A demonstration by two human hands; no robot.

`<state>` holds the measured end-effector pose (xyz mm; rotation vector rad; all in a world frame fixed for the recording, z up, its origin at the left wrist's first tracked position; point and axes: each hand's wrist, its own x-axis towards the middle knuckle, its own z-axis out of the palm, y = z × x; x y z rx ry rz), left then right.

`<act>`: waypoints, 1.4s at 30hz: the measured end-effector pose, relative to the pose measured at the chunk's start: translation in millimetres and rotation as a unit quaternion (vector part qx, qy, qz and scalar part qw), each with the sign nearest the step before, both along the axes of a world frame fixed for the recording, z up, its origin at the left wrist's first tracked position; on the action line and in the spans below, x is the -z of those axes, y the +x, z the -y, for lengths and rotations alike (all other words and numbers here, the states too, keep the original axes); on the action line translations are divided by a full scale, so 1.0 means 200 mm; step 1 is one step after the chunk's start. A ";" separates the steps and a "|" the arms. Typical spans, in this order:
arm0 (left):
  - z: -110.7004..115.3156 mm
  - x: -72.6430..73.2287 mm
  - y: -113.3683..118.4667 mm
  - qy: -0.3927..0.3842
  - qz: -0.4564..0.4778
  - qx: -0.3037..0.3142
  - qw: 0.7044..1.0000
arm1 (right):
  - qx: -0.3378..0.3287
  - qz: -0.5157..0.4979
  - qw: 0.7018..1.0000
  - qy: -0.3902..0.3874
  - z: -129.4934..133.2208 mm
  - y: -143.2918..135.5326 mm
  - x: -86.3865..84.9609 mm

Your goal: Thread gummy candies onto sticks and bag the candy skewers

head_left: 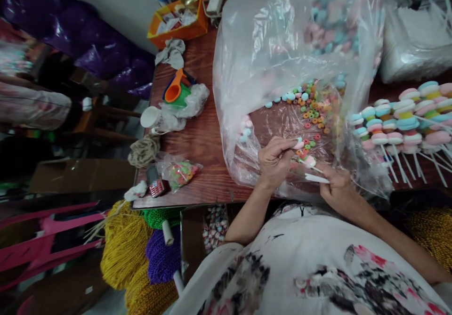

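Observation:
My left hand (277, 160) pinches a small pink-and-blue marshmallow piece (299, 143) between thumb and fingertips, above the opening of a large clear plastic bag. My right hand (338, 185) is closed on white sticks (317, 178); one of them carries a pale pink-and-white marshmallow (310, 161) at its tip. The two hands are close together but apart. Just beyond them, small coloured rings (312, 115) in red, orange, green and yellow lie scattered on the plastic. The bag (243, 70) spreads across the table, with pastel marshmallows (332, 18) heaped at its far end.
Finished-looking marshmallow sticks (406, 122) are piled at the right. Along the table's left side are a bag of coloured rings (181, 173), an orange scoop (173, 91), a white cup (150, 117) and a yellow bin (178, 30). Yellow cord bundles (122, 244) are below the table edge.

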<state>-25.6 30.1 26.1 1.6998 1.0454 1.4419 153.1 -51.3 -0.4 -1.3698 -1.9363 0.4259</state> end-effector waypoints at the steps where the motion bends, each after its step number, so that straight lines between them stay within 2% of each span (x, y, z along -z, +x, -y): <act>1: 0.00 -0.01 0.00 0.022 -0.017 0.005 1.000 | 0.000 -0.011 1.000 -0.004 0.00 -0.01 0.00; 4: 0.01 -0.02 -0.02 0.091 -0.091 0.008 0.992 | 0.020 -0.038 0.999 -0.026 -0.02 -0.01 -0.02; 7: 0.03 -0.02 -0.03 0.125 -0.136 0.010 0.983 | 0.030 -0.058 0.997 -0.035 -0.04 0.01 -0.06; 14: 0.06 -0.03 -0.01 0.133 -0.085 -0.054 0.986 | 0.028 -0.105 0.994 -0.016 -0.02 -0.06 -0.07; 18: 0.05 -0.03 0.00 0.133 -0.073 -0.057 0.987 | 0.006 -0.123 0.992 -0.018 -0.01 -0.11 -0.06; 21: 0.05 -0.01 0.00 0.136 -0.080 -0.059 0.986 | 0.022 -0.124 0.992 -0.028 -0.02 -0.12 -0.06; 23: 0.05 -0.01 -0.01 0.121 -0.068 -0.069 0.988 | 0.041 -0.126 0.991 -0.023 -0.03 -0.11 -0.05; 26: 0.03 -0.02 -0.03 0.047 -0.035 -0.071 0.996 | 0.056 -0.123 0.991 -0.015 -0.04 -0.08 -0.05; 28: 0.01 -0.04 -0.04 0.003 -0.034 -0.051 0.998 | 0.057 -0.115 0.992 -0.014 -0.04 -0.07 -0.05; 31: 0.00 -0.04 0.00 -0.016 -0.047 -0.014 0.999 | 0.061 -0.109 0.992 -0.018 -0.03 -0.07 -0.06; 37: 0.12 0.04 0.14 -0.172 0.097 0.026 0.980 | 0.054 -0.142 0.988 -0.036 0.00 -0.07 -0.04; 42: 0.22 0.07 0.19 -0.108 0.024 0.031 0.993 | 0.091 -0.152 0.982 -0.061 0.00 -0.05 -0.01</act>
